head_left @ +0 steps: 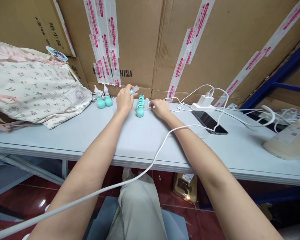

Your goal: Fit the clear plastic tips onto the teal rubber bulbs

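Note:
My left hand (125, 99) is closed round a teal squeeze bulb (132, 92) with a clear plastic piece at its end, tilted up to the right. Beside it, several teal bulbs (140, 111) stand in a row on the table, their open necks upward. Clear plastic parts (147, 104) stand just right of that row. My right hand (161, 107) reaches these parts with curled fingers; what its fingertips hold is hard to make out. Left of my left hand stand two teal bulbs (104, 100) with pale pointed nozzles fitted.
A floral cloth bag (37, 83) lies on the table's left. To the right are a phone (208, 122), a white charger (204, 101) and a beige bottle (290, 140). A white cable (165, 138) crosses above my right arm. Cardboard boxes (137, 40) wall the back.

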Available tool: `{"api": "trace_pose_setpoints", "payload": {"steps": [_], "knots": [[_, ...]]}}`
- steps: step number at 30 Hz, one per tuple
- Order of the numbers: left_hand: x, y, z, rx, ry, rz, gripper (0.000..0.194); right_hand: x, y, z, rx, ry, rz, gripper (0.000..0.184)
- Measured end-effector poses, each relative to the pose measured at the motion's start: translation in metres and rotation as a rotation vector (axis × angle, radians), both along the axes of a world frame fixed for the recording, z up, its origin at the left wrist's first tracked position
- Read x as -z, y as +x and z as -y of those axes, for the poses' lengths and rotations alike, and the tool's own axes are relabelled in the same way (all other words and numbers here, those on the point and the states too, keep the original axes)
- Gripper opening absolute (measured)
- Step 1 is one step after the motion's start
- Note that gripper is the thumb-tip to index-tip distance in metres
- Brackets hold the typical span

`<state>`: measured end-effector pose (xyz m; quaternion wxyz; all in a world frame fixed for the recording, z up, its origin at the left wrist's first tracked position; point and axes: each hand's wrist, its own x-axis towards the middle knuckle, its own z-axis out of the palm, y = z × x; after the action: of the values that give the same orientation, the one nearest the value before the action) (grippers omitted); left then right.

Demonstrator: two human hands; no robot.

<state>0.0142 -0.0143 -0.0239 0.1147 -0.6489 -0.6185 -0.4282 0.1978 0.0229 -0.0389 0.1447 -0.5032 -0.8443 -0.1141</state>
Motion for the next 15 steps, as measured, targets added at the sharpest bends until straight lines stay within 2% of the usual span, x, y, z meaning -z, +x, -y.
{"api": "trace_pose_setpoints", "payload": {"steps": [15], "knots": [[-0.0029, 0.0068, 0.008, 0.068, -0.019, -0.108, 0.026, 0.0054, -0.0008, -0.0038, 0.031, 0.132, 0.091, 0.019]]}}
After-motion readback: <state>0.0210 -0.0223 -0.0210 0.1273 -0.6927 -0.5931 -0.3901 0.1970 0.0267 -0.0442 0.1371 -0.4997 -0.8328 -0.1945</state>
